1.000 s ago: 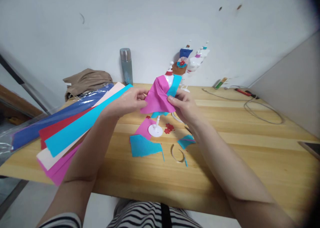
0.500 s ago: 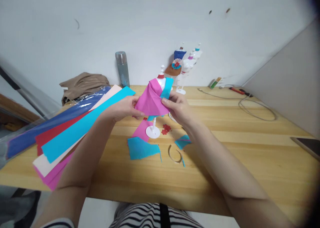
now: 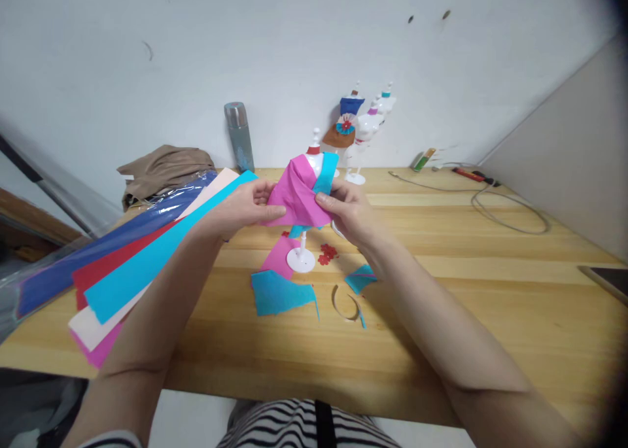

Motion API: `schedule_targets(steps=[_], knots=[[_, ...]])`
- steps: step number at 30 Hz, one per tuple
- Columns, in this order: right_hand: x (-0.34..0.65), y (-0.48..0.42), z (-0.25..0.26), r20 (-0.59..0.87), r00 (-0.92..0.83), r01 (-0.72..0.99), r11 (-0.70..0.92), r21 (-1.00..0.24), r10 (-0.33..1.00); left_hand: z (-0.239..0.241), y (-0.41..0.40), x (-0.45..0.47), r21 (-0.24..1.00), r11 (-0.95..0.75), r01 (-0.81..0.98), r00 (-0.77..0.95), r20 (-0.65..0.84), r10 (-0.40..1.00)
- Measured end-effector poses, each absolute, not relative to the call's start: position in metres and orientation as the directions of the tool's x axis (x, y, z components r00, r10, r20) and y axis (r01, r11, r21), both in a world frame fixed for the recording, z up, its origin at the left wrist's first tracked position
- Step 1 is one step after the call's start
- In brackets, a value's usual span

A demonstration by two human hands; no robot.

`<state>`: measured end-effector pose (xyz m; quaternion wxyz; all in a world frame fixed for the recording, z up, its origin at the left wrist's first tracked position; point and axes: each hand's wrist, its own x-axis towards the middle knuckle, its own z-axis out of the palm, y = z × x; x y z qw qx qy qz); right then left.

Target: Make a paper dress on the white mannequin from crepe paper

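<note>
A small white mannequin (image 3: pixel 301 259) stands upright on its round base, with a red band at its neck. Pink crepe paper (image 3: pixel 297 189) is draped over one shoulder and across its front, and a turquoise strip (image 3: pixel 326 172) crosses the other shoulder. My left hand (image 3: pixel 255 203) pinches the pink paper's lower left edge between thumb and fingers. On the other side, my right hand (image 3: pixel 346 203) presses its thumb on the pink paper's right edge, its fingers hidden behind the figure. Some turquoise shows below the pink hem.
Turquoise scraps (image 3: pixel 282 294), a curled strip (image 3: pixel 345 304) and red paper flowers (image 3: pixel 327 254) lie in front. Folded coloured paper sheets (image 3: pixel 161 258) fill the left. Behind stand a thermos (image 3: pixel 239 137) and several dressed mannequins (image 3: pixel 369 126). A cable (image 3: pixel 510 222) lies right.
My left thumb has moved up onto the front of the pink paper, and its lower left part is now gathered closer in. My right hand stays nearly the same.
</note>
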<state>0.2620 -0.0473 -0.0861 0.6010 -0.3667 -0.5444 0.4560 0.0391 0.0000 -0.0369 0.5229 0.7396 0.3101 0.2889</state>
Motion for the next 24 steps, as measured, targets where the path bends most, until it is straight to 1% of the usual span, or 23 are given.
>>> schedule_targets(steps=[3,5,8,10,14,18,21,24], knots=[[0.261,-0.047,-0.086,0.321,-0.006,-0.16,0.316,-0.935,0.947,-0.04,-0.001,0.048,0.97,-0.214,0.119,0.558,0.113,0.822],[0.261,-0.048,-0.085,0.329,-0.017,-0.18,0.321,-0.93,0.944,-0.043,0.0,0.047,0.976,-0.188,0.113,0.541,0.098,0.836],[0.26,-0.049,-0.084,0.334,-0.033,-0.195,0.321,-0.927,0.942,-0.043,0.001,0.039,0.966,-0.197,0.165,0.594,0.062,0.802],[0.259,-0.049,-0.084,0.333,-0.031,-0.18,0.322,-0.929,0.943,-0.04,0.0,0.034,0.948,-0.233,0.218,0.637,0.043,0.77],[0.259,-0.05,-0.085,0.353,-0.025,-0.17,0.344,-0.924,0.935,-0.029,-0.007,0.035,0.905,-0.351,0.238,0.629,0.131,0.766],[0.257,-0.051,-0.084,0.371,-0.056,-0.188,0.355,-0.916,0.927,-0.022,-0.013,0.051,0.908,-0.379,0.18,0.564,0.22,0.796],[0.256,-0.051,-0.085,0.393,-0.078,-0.193,0.373,-0.908,0.916,-0.026,-0.013,0.062,0.9,-0.383,0.208,0.526,0.228,0.82],[0.257,-0.049,-0.086,0.39,-0.065,-0.186,0.373,-0.909,0.919,-0.034,-0.011,0.062,0.911,-0.347,0.223,0.518,0.191,0.834]])
